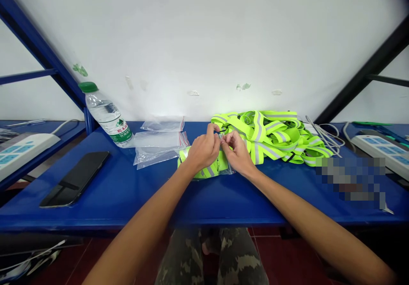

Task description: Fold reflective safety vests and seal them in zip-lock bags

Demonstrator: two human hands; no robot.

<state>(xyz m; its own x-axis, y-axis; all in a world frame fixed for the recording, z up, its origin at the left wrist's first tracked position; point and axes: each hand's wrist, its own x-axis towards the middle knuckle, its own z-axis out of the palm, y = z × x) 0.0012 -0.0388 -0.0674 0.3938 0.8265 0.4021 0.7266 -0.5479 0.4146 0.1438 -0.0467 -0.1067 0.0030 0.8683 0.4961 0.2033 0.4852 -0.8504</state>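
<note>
A clear zip bag (231, 171) with a folded yellow-green reflective strap (208, 171) inside lies at the middle of the blue table. My left hand (205, 149) is closed on the bag's upper edge, its index finger bent over the top. My right hand (237, 152) pinches the same edge just to the right, thumb against fingers. The fingers partly hide the bag's opening, so I cannot tell if it is sealed. Behind and right of my hands lies a tangled heap of reflective straps (275, 133) with grey stripes.
Several flat zip bags (156, 140) lie left of my hands. A water bottle (107, 114) with a green cap leans beside them, and a black phone (76, 178) is nearer the left edge. Power strips (24, 151) and white cable (329, 136) sit at the sides.
</note>
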